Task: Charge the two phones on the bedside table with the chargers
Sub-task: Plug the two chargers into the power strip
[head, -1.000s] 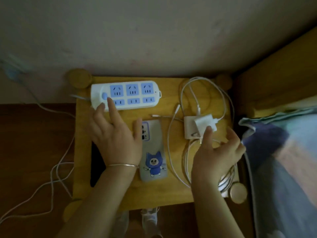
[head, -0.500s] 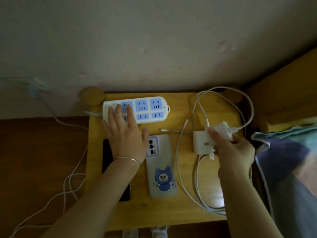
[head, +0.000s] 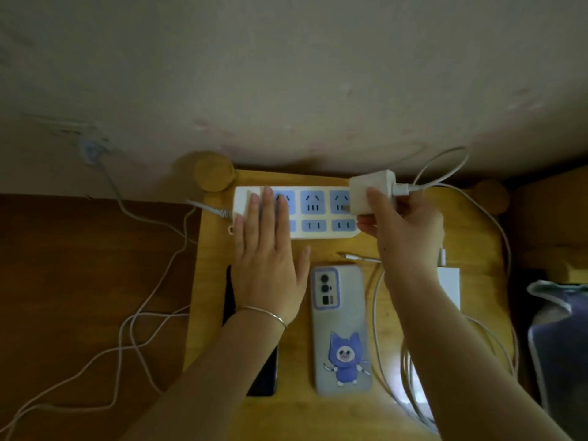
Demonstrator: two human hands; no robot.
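A white power strip [head: 313, 214] with blue sockets lies at the back of the wooden bedside table [head: 343, 412]. My left hand [head: 269, 259] rests flat on the strip's left end, fingers spread. My right hand [head: 402, 230] grips a white charger block [head: 370, 192] and holds it over the strip's rightmost socket, its cable [head: 445, 167] looping off to the right. A grey phone [head: 341, 329] with a blue cartoon cat lies face down in the middle. A black phone [head: 264, 374] lies to its left, mostly hidden under my left forearm. A second white charger [head: 449, 286] shows behind my right arm.
A loose cable plug [head: 351, 256] lies above the grey phone, and white cable coils [head: 413, 393] pile at the table's right front. The strip's cord [head: 136, 326] trails over the dark floor on the left. A wall stands behind, and bedding [head: 560, 338] at the right.
My right hand has lifted one charger block off the table and carried it up and left to the strip's rightmost socket. My left hand has stayed flat on the strip's left end.
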